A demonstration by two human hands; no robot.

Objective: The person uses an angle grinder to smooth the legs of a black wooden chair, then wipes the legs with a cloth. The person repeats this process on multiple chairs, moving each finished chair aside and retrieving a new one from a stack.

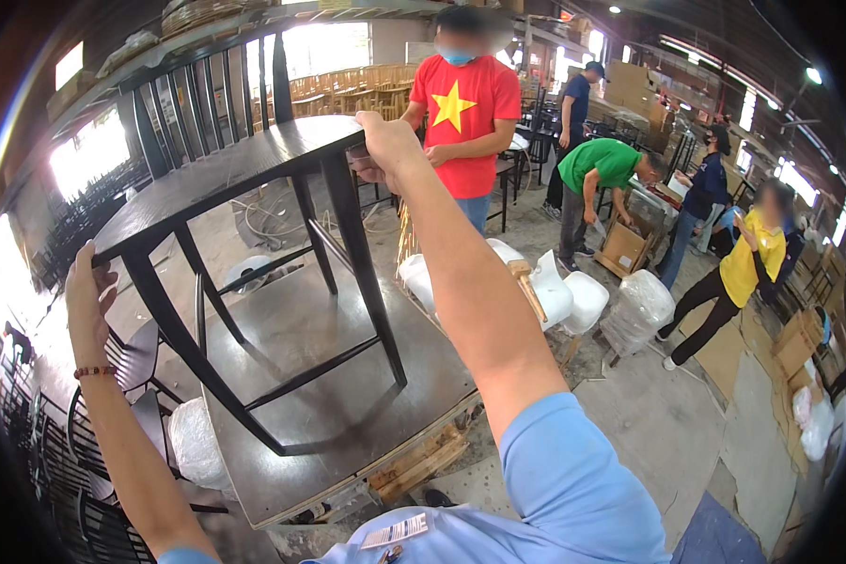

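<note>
A black wooden chair with a spindle back is upright over a dark, smooth-topped worktable. Its feet are at the tabletop; whether all of them touch it I cannot tell. My left hand grips the left front corner of the seat, with the fingers curled beneath the edge. At the right front corner, my right hand is closed over the seat edge, near the top of a front leg. The spindle back rises on the far side, between my hands.
Black chairs crowd the left side. Across the table stands a person in a red shirt. Wrapped white seats are right of the table. Farther right are people in green and yellow, near a cardboard box.
</note>
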